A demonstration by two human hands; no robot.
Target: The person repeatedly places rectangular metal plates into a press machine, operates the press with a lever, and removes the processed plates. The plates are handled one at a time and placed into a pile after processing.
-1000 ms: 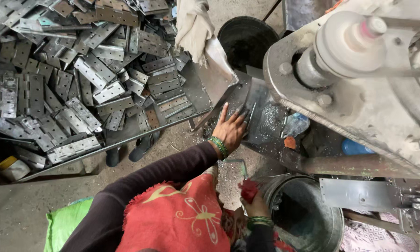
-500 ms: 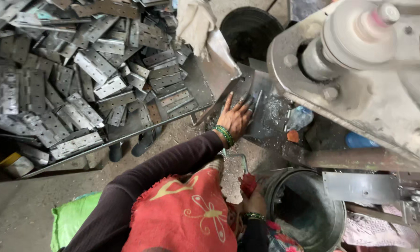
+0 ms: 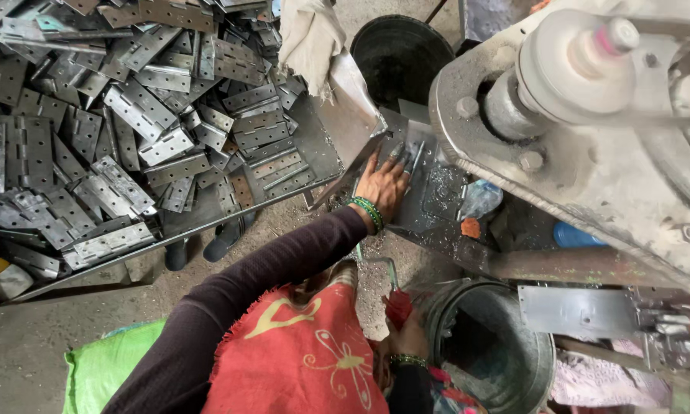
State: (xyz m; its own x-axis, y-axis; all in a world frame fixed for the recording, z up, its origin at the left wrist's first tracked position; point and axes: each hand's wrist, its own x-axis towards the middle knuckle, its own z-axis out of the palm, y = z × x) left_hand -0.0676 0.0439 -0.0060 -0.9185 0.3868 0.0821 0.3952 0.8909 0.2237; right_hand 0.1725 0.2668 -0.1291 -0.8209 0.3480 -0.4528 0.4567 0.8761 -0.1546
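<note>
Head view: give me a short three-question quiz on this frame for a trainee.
1. True or false: the left hand rests flat on the metal plate beside the machine.
2. What fills the tray at upper left?
A. perforated metal hinges
B. plastic bottles
C. folded cloth
3. Fill in: the right hand is at the rim of a metal ______.

Key: 1 true. 2 A, the hinges. 3 bucket.

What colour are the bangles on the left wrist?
Green, on the left hand's thin wrist bangles; clearest in the head view.
</note>
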